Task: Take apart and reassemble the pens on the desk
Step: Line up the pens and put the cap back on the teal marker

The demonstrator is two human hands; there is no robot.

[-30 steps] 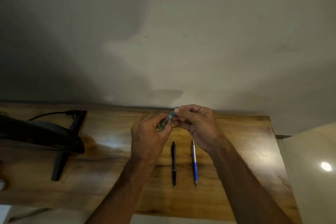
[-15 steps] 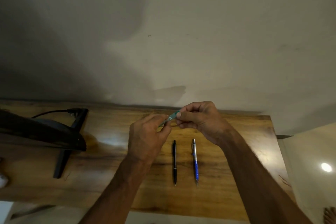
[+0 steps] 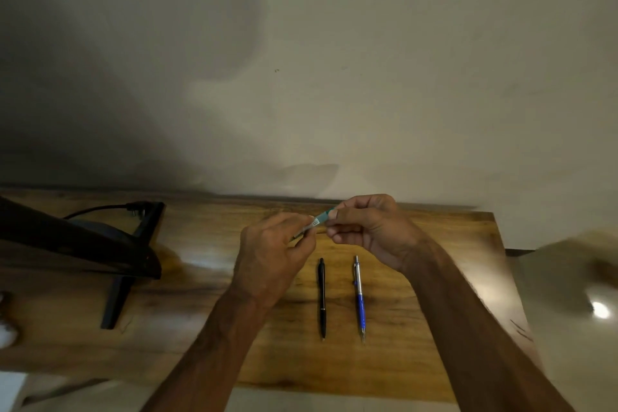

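I see the left hand [image 3: 271, 254] pinching the lower, paler end of a teal pen [image 3: 319, 220] and the right hand [image 3: 371, 227] pinching its teal upper end. The pen slants between them, held above the wooden counter [image 3: 434, 278]. On the counter below the hands, a black pen [image 3: 322, 298] and a blue-and-silver pen [image 3: 359, 298] lie side by side, not touching. A black monitor stand [image 3: 117, 294] sits at the left.

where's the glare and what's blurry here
Head view: glare spot on the pale surface right of the desk, softer sheen beside the monitor stand; right edge smeared, held teal pen slightly soft, black pen and blue pen crisp.
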